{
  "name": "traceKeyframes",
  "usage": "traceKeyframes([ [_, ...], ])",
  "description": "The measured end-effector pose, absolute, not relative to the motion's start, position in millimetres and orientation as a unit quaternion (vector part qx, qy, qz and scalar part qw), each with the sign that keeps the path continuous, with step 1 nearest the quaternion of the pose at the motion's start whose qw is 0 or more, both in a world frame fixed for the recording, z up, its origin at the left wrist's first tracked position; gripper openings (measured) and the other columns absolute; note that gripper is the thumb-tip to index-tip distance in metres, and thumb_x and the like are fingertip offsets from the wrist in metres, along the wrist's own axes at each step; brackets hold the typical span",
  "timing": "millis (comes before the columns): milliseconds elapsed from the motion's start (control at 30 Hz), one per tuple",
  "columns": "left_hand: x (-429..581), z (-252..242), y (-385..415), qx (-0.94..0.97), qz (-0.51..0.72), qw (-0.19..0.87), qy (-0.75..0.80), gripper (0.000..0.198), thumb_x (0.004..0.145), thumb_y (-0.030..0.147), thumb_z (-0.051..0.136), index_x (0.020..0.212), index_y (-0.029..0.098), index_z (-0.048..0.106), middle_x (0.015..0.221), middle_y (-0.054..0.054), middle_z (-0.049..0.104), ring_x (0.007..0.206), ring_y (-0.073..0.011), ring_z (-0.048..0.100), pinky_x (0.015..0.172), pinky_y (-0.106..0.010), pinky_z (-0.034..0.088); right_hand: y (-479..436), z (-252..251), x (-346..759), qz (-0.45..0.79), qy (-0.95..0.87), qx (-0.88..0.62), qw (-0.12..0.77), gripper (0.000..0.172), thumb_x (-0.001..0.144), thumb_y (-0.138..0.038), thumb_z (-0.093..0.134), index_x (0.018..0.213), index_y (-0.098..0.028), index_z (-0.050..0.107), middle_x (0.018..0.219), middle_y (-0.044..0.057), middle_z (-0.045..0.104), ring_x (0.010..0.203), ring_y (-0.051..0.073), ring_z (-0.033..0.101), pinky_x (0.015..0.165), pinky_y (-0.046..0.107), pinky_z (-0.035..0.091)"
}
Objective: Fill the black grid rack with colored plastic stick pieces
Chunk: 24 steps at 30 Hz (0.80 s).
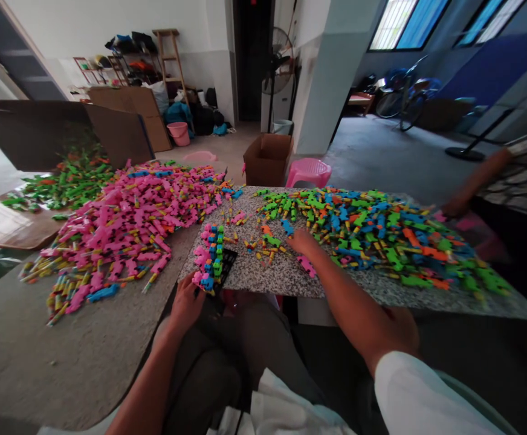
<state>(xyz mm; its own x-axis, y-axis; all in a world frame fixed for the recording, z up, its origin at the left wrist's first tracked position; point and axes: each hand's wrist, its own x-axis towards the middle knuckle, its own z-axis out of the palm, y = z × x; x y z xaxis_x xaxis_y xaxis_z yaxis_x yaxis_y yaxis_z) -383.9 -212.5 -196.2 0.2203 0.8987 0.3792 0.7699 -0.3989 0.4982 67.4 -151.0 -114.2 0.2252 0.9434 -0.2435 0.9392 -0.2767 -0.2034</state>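
My left hand (185, 304) grips the near end of a black tray (227, 264) at the table's front edge; rows of pink, blue and green toy pieces (210, 257) stand packed on it. My right hand (303, 241) reaches forward to the edge of a big heap of green, blue and orange toy pieces (381, 232) on the speckled table (286, 277). Its fingers curl down among loose pieces; what they hold is hidden. A pink piece (306, 264) lies beside my wrist.
A large pink heap (132, 220) covers the left table, with green pieces (68, 184) behind it. Another person's arm (476, 181) reaches in at the right. Beyond the table stand a cardboard box (268, 158), a pink stool (309, 172) and a fan.
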Motion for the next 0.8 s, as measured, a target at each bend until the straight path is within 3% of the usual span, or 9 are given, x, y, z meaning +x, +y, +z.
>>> traceKeyframes([
  [100,-384,-196,-212,0.775,0.319,0.105,0.535,0.033,0.094,0.036,0.057,0.118,0.023,0.076,0.138,-0.011,0.069,0.131,-0.0324,0.061,0.114,-0.053,0.051,-151,-113,63,0.142,-0.553,-0.821,-0.010,0.044,0.100,-0.041,0.057,0.131,-0.012,0.070,0.122,0.025,0.072,0.115,0.036,0.070,0.095,0.040,0.054],
  [200,-383,-191,-214,0.778,0.308,0.110,0.537,0.033,0.095,0.036,0.055,0.116,0.021,0.076,0.140,-0.012,0.068,0.132,-0.0321,0.060,0.115,-0.052,0.050,-149,-112,56,0.082,-0.554,-0.828,0.033,0.044,0.100,-0.039,0.056,0.134,-0.013,0.066,0.122,0.022,0.073,0.114,0.034,0.070,0.093,0.039,0.053],
  [433,-379,-184,-217,0.772,0.303,0.121,0.545,0.035,0.096,0.036,0.055,0.119,0.020,0.076,0.140,-0.012,0.067,0.131,-0.0323,0.060,0.115,-0.053,0.050,-147,-115,31,0.197,-0.637,-0.746,0.011,0.039,0.097,-0.050,0.061,0.099,-0.015,0.077,0.099,0.015,0.077,0.096,0.028,0.072,0.083,0.031,0.050],
  [667,-377,-179,-220,0.761,0.300,0.129,0.560,0.034,0.095,0.035,0.056,0.116,0.021,0.077,0.137,-0.013,0.068,0.132,-0.0325,0.060,0.115,-0.053,0.050,-146,-121,8,0.154,-0.585,-0.794,0.068,0.058,0.100,-0.060,0.057,0.132,-0.012,0.063,0.123,0.021,0.072,0.110,0.035,0.071,0.087,0.038,0.053],
  [800,-375,-176,-218,0.757,0.305,0.149,0.558,0.033,0.093,0.037,0.057,0.113,0.021,0.078,0.135,-0.013,0.069,0.130,-0.0331,0.061,0.114,-0.054,0.050,-137,-121,1,0.146,-0.595,-0.786,0.080,0.044,0.102,-0.047,0.058,0.131,-0.014,0.062,0.130,0.020,0.070,0.117,0.033,0.069,0.092,0.037,0.052],
])
